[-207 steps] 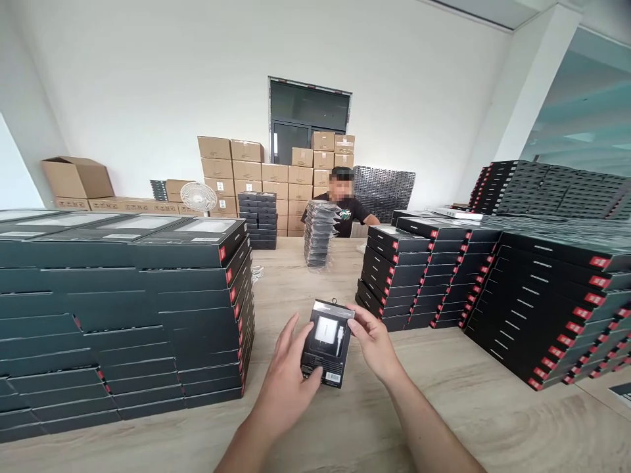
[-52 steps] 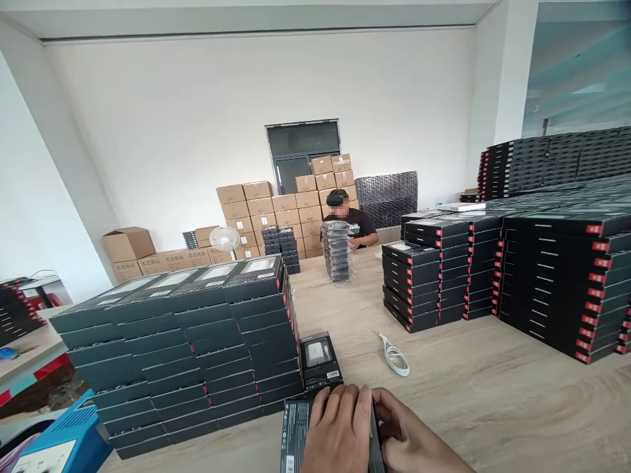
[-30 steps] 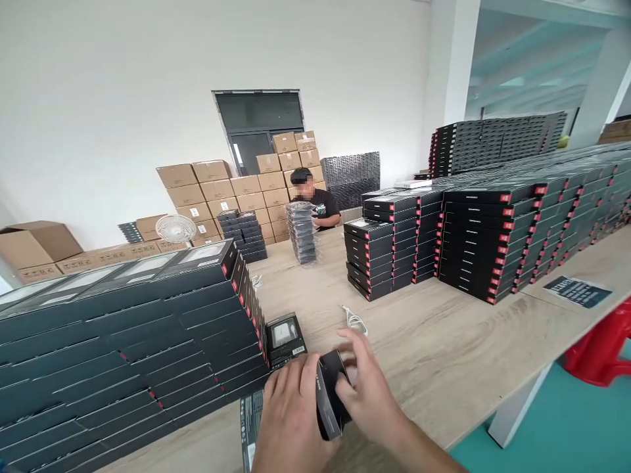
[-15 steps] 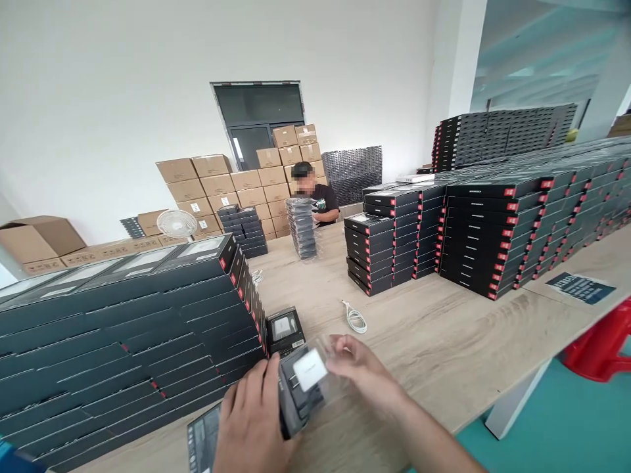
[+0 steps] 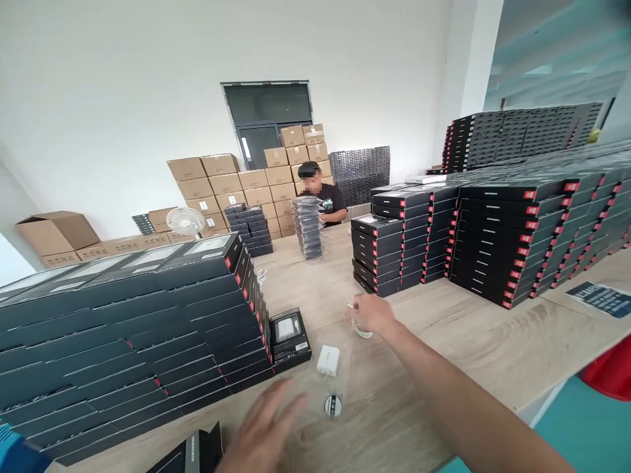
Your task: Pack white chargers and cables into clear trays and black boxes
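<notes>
My right hand reaches across the table, its fingers closed on a coiled white cable. Blurred by motion, my left hand hovers low in the picture with fingers apart and nothing in them. Between the hands lies a white charger with metal prongs, and clear plastic film shows around it. Just below it is a round black-and-white label. An opened black box is beside my left hand, partly cut off by the frame. A black box with a charger picture lies flat farther up.
Stacked black boxes form a wall on the left; more stacks line the right. Across the table a person sits behind a plastic-wrapped pile. A white fan and cartons stand behind.
My left hand has let go of the black box, now lower down. The charger now lies on the table, and my right hand has moved from it up to the cable.
</notes>
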The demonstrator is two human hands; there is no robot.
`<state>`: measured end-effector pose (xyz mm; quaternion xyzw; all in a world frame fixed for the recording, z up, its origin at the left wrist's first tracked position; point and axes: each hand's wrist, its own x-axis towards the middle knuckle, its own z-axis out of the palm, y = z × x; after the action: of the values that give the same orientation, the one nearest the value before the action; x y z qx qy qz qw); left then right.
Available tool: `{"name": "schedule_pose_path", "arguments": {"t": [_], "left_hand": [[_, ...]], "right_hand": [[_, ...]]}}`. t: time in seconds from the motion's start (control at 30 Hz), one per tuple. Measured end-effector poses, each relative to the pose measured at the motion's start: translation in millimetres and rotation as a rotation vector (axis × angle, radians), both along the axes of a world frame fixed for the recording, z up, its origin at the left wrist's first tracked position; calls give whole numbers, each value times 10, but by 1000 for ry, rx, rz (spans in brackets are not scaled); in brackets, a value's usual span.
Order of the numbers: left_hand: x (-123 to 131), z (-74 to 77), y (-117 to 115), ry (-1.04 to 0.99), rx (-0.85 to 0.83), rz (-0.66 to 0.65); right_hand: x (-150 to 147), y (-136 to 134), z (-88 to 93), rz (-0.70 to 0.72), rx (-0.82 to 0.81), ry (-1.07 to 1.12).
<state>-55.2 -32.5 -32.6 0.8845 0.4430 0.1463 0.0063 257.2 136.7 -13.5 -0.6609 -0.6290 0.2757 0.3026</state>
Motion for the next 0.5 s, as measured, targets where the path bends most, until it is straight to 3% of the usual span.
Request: {"name": "schedule_pose_path", "arguments": {"t": [0.1,0.2,0.27,0.33,0.4,0.5], "left_hand": [[577,-204,262,20,-61,-108],[933,-315,473,-12,-88,-135],[1054,-200,562,-100,-195,-116],[1116,27,654,-255,-343,-68],[1152,241,784,-500,-395,76],[1193,330,1018,-845,-449,202]], "right_hand": [[66,164,-50,-63,-18,-108],[73,248,-190,-56,3,-121],[73,293,-264,-63,45,-89],[80,326,-282,-66,110,-24],[80,319,-245,-41,171,47],[4,202,-127,114,221,281]]}}
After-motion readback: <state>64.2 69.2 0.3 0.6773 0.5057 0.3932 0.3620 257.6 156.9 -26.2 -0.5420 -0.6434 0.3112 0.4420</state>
